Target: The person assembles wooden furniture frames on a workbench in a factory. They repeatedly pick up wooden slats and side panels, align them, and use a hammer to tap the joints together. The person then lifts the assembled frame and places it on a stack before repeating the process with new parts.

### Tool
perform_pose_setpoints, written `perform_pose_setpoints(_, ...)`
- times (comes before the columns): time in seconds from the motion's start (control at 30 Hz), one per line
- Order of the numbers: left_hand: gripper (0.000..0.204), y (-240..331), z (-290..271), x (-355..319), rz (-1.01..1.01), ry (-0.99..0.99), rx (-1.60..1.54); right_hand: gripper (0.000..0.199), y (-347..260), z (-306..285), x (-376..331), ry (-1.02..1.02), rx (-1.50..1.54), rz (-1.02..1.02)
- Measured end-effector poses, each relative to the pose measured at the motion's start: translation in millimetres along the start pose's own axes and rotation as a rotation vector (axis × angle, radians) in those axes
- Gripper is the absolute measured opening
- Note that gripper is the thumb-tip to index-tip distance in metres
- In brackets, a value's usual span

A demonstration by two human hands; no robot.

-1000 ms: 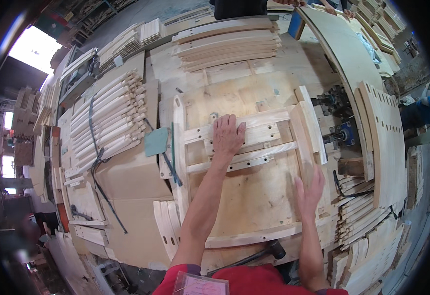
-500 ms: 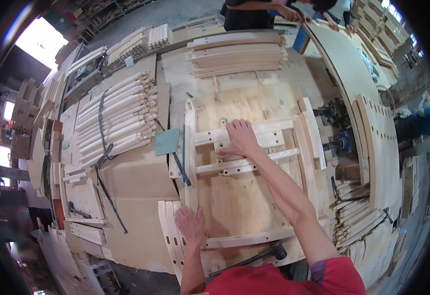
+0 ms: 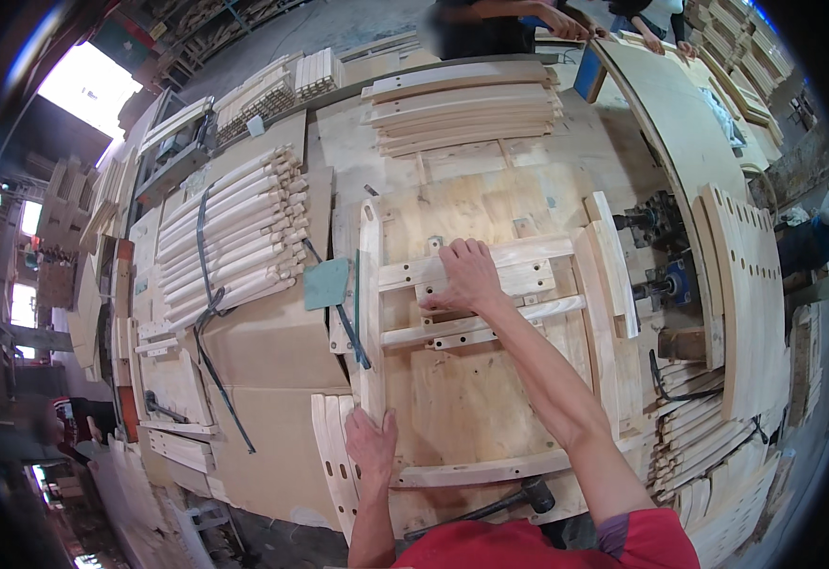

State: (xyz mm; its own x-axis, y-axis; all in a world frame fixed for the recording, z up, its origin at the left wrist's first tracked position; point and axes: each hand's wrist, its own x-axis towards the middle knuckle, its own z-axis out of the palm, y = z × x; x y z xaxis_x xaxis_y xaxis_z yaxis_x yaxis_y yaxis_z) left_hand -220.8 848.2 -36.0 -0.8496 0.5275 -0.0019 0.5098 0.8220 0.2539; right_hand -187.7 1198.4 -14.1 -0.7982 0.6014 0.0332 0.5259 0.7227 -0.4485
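A pale wooden frame lies in front of me: a long slotted post (image 3: 370,284) on the left, a wide crossrail (image 3: 526,278), a thin round-edged rail (image 3: 556,309) and an upright piece (image 3: 594,332) on the right. My right hand (image 3: 469,277) is closed over the crossrail, fingers curled over its far edge and thumb at the near side. At the near end of the post, my left hand (image 3: 372,446) grips it between thumb and fingers. Slotted boards (image 3: 331,431) lie just left of that hand. A black mallet (image 3: 536,495) rests close to my body.
A strapped bundle of wooden spindles (image 3: 229,237) lies on the left, a stack of curved slats (image 3: 466,109) at the far side. Machine clamps (image 3: 672,283) stand to the right, beside boards with holes (image 3: 741,294). A co-worker's hands (image 3: 566,24) show at the top.
Both hands keep their places on the frame. The whole view has shifted slightly, so the scene sits a little lower and to the right.
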Motion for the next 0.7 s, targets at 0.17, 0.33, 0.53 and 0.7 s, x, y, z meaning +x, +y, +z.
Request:
perform_pose_setpoints(0.17,0.051,10,-3,7,-0.036,-0.028,-0.010,0.083,15,5,-10,0.177,0.029,-0.062)
perform_pose_setpoints(0.33,0.047,8,-2,-2,-0.028,-0.033,-0.086,0.081,10,20,-98,0.355,-0.069,0.024)
perform_pose_setpoints(0.53,0.043,16,-17,-7,-0.031,-0.048,-0.150,0.073,37,-42,-307,0.460,-0.252,0.798)
perform_pose_setpoints(0.7,0.047,27,-18,-2,-0.005,-0.092,-0.182,0.065,90,-73,-342,0.138,0.136,0.939)
